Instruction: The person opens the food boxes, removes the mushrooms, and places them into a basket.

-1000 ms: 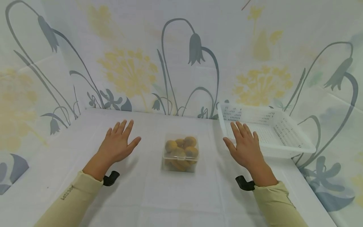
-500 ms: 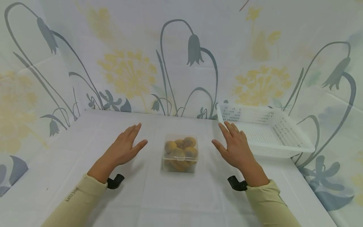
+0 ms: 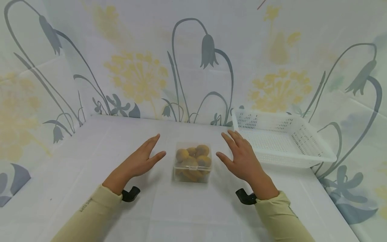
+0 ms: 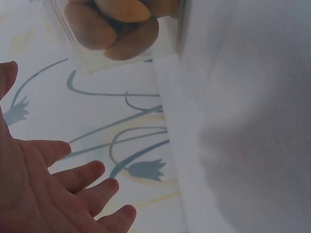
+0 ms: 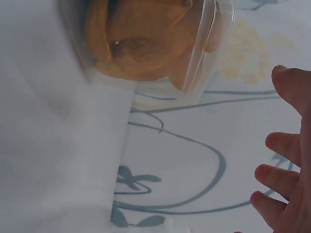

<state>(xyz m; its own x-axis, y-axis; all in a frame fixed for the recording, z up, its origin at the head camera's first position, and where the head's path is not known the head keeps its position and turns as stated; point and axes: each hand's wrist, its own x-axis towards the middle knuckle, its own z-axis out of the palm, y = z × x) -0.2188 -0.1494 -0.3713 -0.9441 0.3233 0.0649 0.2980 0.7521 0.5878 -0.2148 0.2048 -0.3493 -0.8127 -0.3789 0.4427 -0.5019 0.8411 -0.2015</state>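
A clear lidded plastic box (image 3: 191, 177) full of round, yellow-brown fruit-like pieces (image 3: 189, 162) stands on the white table, between the two hands. To its left, my left hand (image 3: 139, 161) hovers with fingers extended and thumb apart, touching nothing. My right hand (image 3: 242, 158) is held the same way on the other side, also clear of the box. Both wrist views show a gap between the fingers and the box: the left hand (image 4: 53, 189) is at lower left, the right hand (image 5: 286, 165) at the right edge. The lid looks closed.
A white perforated plastic basket (image 3: 302, 158) sits at the back right of the table, just beyond the right hand. Behind the table hangs a flower-patterned cloth (image 3: 193, 67). White cloth (image 3: 190, 215) covers the tabletop.
Both hands have moved inward toward the box from either side, the left one rightward and the right one leftward. The box and the basket have stayed in place.
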